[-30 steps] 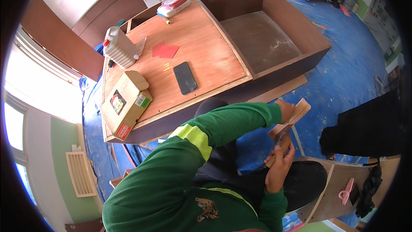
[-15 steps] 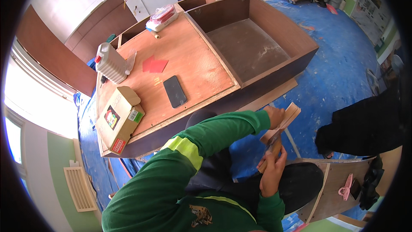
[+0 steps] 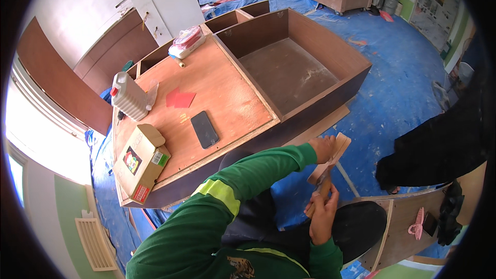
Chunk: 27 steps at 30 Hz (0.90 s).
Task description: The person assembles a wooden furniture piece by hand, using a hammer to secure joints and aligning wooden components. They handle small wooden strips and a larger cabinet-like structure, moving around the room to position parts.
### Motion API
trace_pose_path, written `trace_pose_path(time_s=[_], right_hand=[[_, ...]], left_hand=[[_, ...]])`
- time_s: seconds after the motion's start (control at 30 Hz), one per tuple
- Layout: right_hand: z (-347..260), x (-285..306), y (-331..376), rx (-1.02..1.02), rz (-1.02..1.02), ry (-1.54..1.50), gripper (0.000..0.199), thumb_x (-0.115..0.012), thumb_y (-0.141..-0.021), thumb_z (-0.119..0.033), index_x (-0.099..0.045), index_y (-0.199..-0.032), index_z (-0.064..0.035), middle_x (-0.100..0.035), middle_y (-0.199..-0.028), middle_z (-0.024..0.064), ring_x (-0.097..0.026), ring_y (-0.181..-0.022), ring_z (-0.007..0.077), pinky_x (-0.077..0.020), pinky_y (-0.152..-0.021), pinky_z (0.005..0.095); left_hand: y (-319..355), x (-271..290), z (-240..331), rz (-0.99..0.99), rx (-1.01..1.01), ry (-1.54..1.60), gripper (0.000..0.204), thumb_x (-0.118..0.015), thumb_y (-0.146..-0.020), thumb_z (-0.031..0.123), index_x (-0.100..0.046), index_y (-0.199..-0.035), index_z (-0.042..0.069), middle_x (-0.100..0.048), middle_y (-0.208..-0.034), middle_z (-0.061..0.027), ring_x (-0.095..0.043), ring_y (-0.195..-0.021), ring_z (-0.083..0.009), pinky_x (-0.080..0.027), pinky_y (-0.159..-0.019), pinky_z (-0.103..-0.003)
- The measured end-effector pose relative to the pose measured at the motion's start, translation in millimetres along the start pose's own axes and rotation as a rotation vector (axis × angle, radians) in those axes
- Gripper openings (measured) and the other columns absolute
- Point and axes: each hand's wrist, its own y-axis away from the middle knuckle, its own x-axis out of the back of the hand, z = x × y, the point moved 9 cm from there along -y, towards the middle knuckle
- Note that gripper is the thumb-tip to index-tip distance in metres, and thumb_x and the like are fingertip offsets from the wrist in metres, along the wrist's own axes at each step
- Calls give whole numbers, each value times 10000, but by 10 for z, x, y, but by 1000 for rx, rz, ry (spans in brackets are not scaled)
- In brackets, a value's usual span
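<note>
My left hand (image 3: 324, 149) is closed round a light wooden strip (image 3: 341, 147), which slants upward past the fingers. A thin, pale curved piece (image 3: 316, 174) shows at the strip's lower end; whether it is part of the strip I cannot tell. Just below, my right hand (image 3: 324, 213) grips a wooden-handled tool (image 3: 325, 188). Its upper end meets the lower end of the strip, and its working end is mostly hidden. Both hands are held over my right knee, beside the near edge of a large wooden cabinet (image 3: 248, 147) lying flat.
On the cabinet's panel lie a phone (image 3: 205, 129), red sheets (image 3: 182, 99), a cardboard box (image 3: 142, 163), a plastic jug (image 3: 129, 96) and a wrapped pack (image 3: 186, 42). Blue sheeting (image 3: 398, 82) covers the floor. At right, a wooden board (image 3: 403, 227) carries a pink hair clip (image 3: 416, 223).
My view has tilted up a little, so the cabinet sits lower in the picture. The strip has turned slightly more upright in my left hand. Both hands keep their grips.
</note>
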Motion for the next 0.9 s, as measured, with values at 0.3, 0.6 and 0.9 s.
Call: trace_pose_path(time_s=[0.3, 0.6, 0.9], right_hand=[[-209, 3, -92, -44, -31, 88, 545, -627, -1070, -112, -410, -1560, -13, -615, -913, 60, -595, -660, 116, -511, -580, 276], [-1376, -401, 369, 348, -143, 278, 716, -599, -1023, -36, -281, -1664, -4, -606, -934, 56, -569, -691, 84, -489, -612, 232], [-663, -1746, -523, 534, -643, 433, 741, -654, -1047, -101, -300, -1689, 2, -620, -1369, 230, -672, -1096, 285, -557, -964, 413]], left_hand=[[-89, 552, -141, 178, 54, 344, 754, -786, -995, 281, -388, -1550, -39, -715, -1279, -312, -729, -1182, -463, -591, -991, -503], [664, 2088, 213, 717, -594, 1497, 490, -816, -1035, 250, -584, -1414, 43, -748, -1157, -63, -686, -1082, -122, -563, -953, -310], [1929, 2732, -1341, 1149, -283, 975, 202, -761, -1074, 200, -712, -1220, 70, -787, -1089, -35, -732, -1003, -107, -617, -860, -295]])
